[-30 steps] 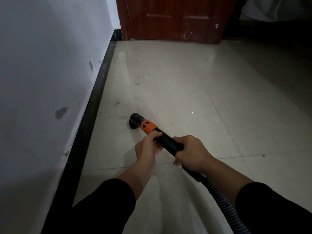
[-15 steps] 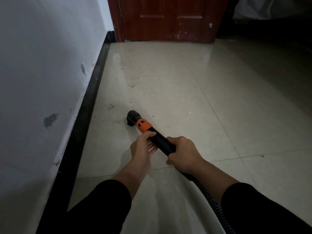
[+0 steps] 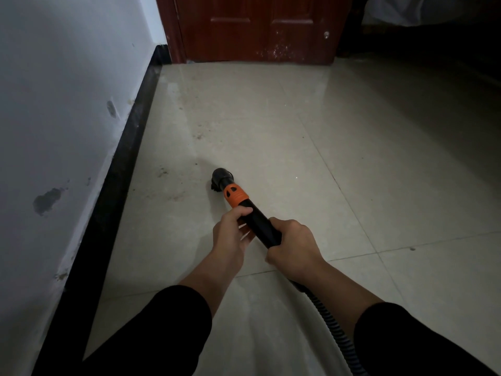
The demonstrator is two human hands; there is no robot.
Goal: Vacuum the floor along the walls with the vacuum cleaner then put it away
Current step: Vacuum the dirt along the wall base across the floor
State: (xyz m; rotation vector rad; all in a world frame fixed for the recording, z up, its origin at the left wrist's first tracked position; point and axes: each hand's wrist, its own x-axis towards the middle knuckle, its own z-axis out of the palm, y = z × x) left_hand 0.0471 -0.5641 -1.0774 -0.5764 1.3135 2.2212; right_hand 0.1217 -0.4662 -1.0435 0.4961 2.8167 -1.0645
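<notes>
Black vacuum wand (image 3: 261, 222), nozzle (image 3: 221, 179) angled up-left toward skirting (image 3: 119, 169)

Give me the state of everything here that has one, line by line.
left hand: gripping the vacuum tube
right hand: gripping the vacuum tube further back
nozzle: down on the floor, apart from the baseboard
door: closed
floor: dirt specks near the baseboard

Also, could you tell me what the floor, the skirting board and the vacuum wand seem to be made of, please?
Floor: probably glazed ceramic tile; pale, glossy, with grout lines and reflected light. Skirting board: black and slightly shiny, perhaps tile or stone; too dark to tell. Vacuum wand: likely smooth black plastic with a dull sheen, plus an orange collar.
</notes>
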